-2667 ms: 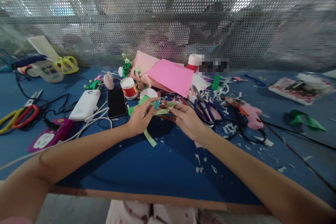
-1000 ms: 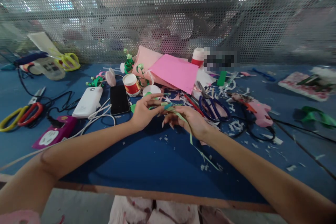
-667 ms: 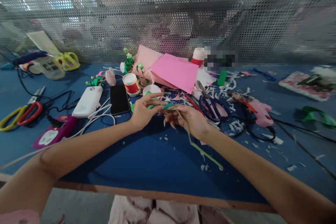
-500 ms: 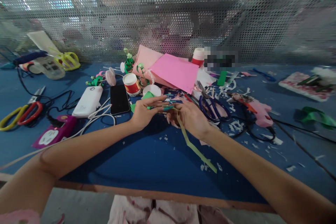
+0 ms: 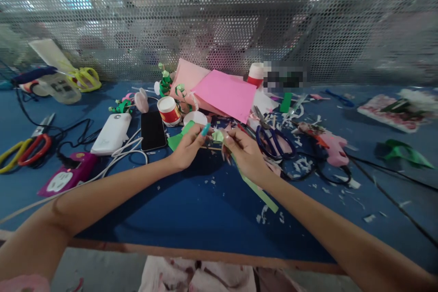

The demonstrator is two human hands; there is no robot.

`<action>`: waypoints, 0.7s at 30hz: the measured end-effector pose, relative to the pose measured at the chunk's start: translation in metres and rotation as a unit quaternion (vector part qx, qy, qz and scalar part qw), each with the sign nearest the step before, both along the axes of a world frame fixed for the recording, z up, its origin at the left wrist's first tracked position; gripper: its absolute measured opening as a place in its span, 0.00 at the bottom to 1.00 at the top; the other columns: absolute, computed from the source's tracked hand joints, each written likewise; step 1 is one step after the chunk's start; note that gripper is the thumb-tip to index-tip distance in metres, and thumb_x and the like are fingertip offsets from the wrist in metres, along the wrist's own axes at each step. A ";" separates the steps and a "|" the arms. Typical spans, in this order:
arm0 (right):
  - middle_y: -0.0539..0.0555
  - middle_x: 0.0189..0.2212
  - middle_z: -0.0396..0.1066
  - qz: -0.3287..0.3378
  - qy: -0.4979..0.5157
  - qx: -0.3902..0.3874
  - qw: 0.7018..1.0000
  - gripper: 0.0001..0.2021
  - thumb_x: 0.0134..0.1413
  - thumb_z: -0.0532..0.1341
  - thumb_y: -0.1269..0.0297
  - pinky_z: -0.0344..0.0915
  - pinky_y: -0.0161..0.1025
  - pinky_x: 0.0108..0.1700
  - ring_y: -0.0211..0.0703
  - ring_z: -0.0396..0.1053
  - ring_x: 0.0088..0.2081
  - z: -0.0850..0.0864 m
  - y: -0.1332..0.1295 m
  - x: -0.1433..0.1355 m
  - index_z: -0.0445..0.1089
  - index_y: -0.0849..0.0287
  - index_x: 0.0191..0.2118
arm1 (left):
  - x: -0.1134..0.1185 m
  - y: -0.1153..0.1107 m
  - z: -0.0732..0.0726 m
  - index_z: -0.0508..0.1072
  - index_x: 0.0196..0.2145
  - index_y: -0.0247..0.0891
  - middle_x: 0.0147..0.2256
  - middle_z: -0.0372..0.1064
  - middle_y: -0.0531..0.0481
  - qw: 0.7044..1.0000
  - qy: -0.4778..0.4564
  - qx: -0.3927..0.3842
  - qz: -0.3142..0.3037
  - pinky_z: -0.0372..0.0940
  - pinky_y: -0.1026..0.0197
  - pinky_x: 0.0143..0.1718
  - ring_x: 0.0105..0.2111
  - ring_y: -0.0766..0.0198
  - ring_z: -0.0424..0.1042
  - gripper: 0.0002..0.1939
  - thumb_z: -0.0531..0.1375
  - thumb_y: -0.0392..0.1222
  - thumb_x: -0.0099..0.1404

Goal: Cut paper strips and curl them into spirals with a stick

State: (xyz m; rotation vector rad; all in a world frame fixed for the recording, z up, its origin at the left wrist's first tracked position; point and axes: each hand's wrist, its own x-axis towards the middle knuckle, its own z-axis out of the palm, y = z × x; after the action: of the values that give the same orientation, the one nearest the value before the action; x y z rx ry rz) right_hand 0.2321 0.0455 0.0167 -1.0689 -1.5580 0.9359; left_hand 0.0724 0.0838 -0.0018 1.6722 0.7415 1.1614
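Green strip (image 5: 263,197): over the worktop (image 5: 191,219), tail slanting toward me
Right hand (image 5: 245,153): pinching the strip
Left hand (image 5: 187,149): curled, on what I can't tell
Bunched end (image 5: 218,136): being shaped, I judge; next needs a steady pinch

Midway along, the pale green strip (image 5: 262,194) disappears beneath the right hand (image 5: 244,153), so its link to the crumpled green paper (image 5: 218,136) at the fingers can't be seen. Both ends of a thin stick (image 5: 211,148) are hidden by the 2 hands; the left hand (image 5: 187,148) covers its own grip. The 2 forearms run out of the lower left and lower right of the frame. At the bottom edge, patterned clothing (image 5: 198,278) is cut off. A pixelated patch (image 5: 284,76), upper right of centre, masks what lies there. Behind the mesh screen (image 5: 219,11), shapes blur together. Print on the red-and-white jar (image 5: 169,112), left of centre, is too small to read.
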 end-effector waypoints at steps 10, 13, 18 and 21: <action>0.48 0.18 0.62 0.026 0.037 -0.054 0.997 0.18 0.52 0.51 0.47 0.61 0.35 0.23 0.35 0.62 0.19 -0.001 -0.005 -0.010 0.60 0.58 0.25 | 0.010 -0.012 0.005 0.59 0.24 0.36 0.21 0.50 0.56 0.997 0.036 -0.006 0.068 0.50 0.65 0.24 0.22 0.72 0.50 0.17 0.50 0.52 0.62; 0.49 0.19 0.64 0.084 0.095 -0.135 0.983 0.18 0.51 0.52 0.46 0.63 0.37 0.24 0.37 0.64 0.19 0.000 0.004 -0.002 0.62 0.57 0.26 | 0.009 -0.012 0.006 0.56 0.21 0.36 0.19 0.48 0.57 0.997 0.018 -0.013 0.072 0.48 0.65 0.22 0.21 0.72 0.49 0.19 0.50 0.54 0.61; 0.48 0.22 0.67 0.100 -0.049 -0.054 0.992 0.04 0.41 0.61 0.66 0.61 0.34 0.27 0.36 0.64 0.23 0.000 0.022 0.018 0.66 0.58 0.26 | 0.010 -0.010 0.013 0.58 0.23 0.37 0.19 0.46 0.57 0.999 -0.009 -0.037 -0.002 0.47 0.65 0.20 0.18 0.72 0.46 0.22 0.49 0.60 0.58; 0.48 0.21 0.67 0.127 -0.140 0.026 0.982 0.04 0.37 0.59 0.74 0.58 0.33 0.28 0.35 0.63 0.24 0.003 0.022 0.021 0.67 0.58 0.23 | 0.009 -0.007 0.016 0.57 0.22 0.37 0.19 0.47 0.57 0.998 0.064 0.018 -0.021 0.47 0.65 0.21 0.20 0.72 0.48 0.21 0.48 0.57 0.61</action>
State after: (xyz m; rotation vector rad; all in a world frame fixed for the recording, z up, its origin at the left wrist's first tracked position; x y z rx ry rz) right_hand 0.2534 0.0676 0.0193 -1.0142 -1.9771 0.9372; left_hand 0.0811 0.0764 0.0143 1.7966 0.7642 1.0518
